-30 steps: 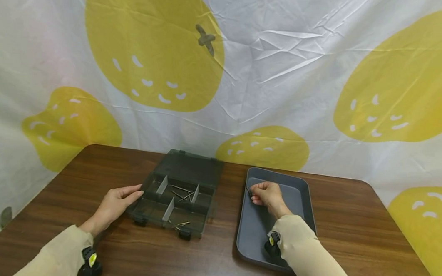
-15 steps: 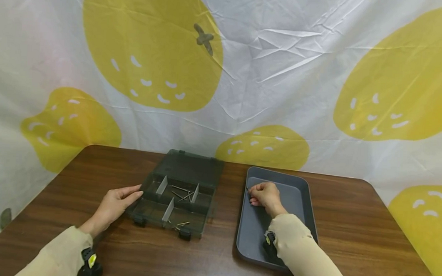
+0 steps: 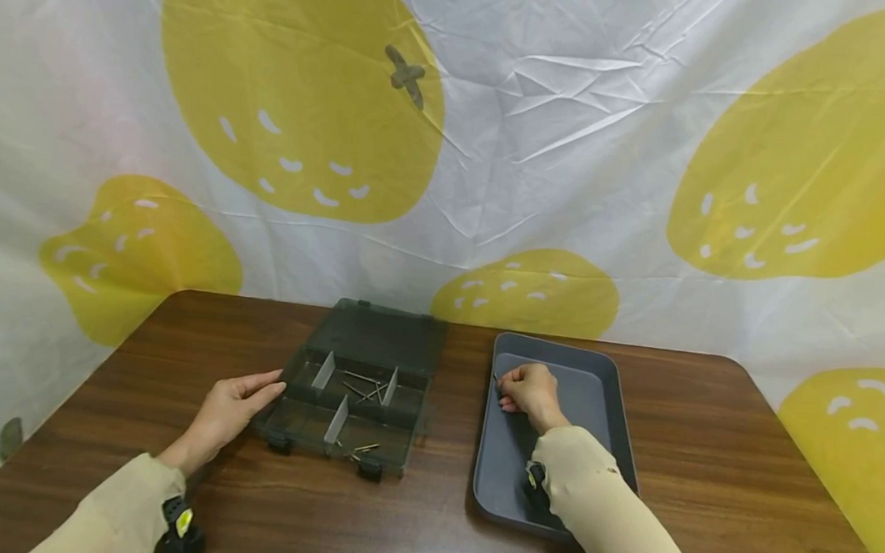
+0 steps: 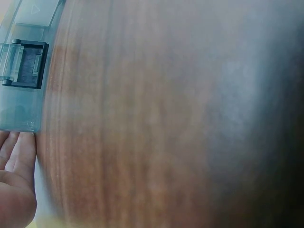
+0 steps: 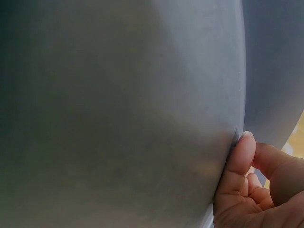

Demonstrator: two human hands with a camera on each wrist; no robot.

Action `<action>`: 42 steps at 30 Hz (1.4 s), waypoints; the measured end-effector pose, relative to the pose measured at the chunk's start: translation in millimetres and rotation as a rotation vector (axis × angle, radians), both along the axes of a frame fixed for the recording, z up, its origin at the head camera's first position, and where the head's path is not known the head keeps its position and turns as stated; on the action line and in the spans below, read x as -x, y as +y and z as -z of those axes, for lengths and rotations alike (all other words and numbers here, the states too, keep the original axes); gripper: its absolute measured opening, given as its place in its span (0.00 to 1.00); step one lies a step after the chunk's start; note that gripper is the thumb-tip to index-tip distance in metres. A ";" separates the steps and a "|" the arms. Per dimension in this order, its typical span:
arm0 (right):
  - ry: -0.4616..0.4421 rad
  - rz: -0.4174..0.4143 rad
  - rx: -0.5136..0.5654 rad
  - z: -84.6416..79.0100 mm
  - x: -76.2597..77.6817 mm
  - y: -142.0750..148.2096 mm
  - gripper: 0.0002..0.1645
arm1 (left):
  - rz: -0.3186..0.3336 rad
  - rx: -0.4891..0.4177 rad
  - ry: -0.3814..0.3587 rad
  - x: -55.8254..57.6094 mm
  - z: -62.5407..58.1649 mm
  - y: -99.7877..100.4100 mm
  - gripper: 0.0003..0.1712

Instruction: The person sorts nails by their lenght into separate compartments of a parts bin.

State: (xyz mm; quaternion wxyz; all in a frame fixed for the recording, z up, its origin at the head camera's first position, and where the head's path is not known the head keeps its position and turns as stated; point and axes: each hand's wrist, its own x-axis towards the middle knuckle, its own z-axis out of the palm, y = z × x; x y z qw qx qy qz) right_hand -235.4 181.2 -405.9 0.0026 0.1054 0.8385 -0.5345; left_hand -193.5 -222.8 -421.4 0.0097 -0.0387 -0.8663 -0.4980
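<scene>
A dark translucent compartment box point(image 3: 307, 420) lies on the table with its lid point(image 3: 379, 336) laid back. My left hand point(image 3: 221, 415) touches the box's left side with straight fingers and thumb; the left wrist view shows these fingers at the box's corner beside a black latch point(image 4: 31, 64). Inside a grey tray point(image 3: 498, 497), my right hand point(image 3: 534, 391) has thumb and fingertips together by the left wall. They pinch a thin dark nail-like piece point(image 3: 495, 379), mostly hidden by the fingers. In the right wrist view only its dark tip point(image 5: 235, 137) shows beside the thumb.
Several thin metal pieces point(image 3: 365, 387) lie crossed in the box's middle back compartment. Brass-coloured pieces point(image 3: 366, 449) are in a front compartment. Light dividers point(image 3: 337, 420) separate the sections. Behind the wooden table point(image 3: 718, 458) hangs a white cloth point(image 3: 568, 174) with yellow fruit prints.
My right hand has shifted very slightly left within the tray, its thumb and fingertips still together. The left hand and the box have stayed in place.
</scene>
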 end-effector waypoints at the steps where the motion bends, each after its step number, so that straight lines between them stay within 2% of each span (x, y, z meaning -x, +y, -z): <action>1: 0.003 -0.002 -0.007 -0.1 0.0 -0.2 0.05 | 0.001 0.000 -0.002 -0.1 0.0 -0.1 0.29; 15: 0.030 -0.015 -0.143 -1.7 -0.8 0.1 0.07 | 0.009 -0.002 -0.003 0.0 -0.1 -0.1 0.29; 23: 0.019 -0.012 -0.172 -2.7 -1.5 -0.5 0.07 | 0.009 0.004 -0.011 0.6 1.1 -0.5 0.30; 31: 0.032 -0.010 -0.136 0.9 0.7 1.9 0.09 | 0.007 0.008 -0.006 0.8 1.3 -0.8 0.30; 35: 0.004 0.003 -0.099 -0.5 0.3 1.2 0.08 | 0.007 0.003 -0.001 0.4 1.0 -0.7 0.30; 42: -0.034 0.009 0.015 -5.2 -2.7 1.2 0.07 | 0.007 0.007 -0.002 0.7 0.4 -0.9 0.30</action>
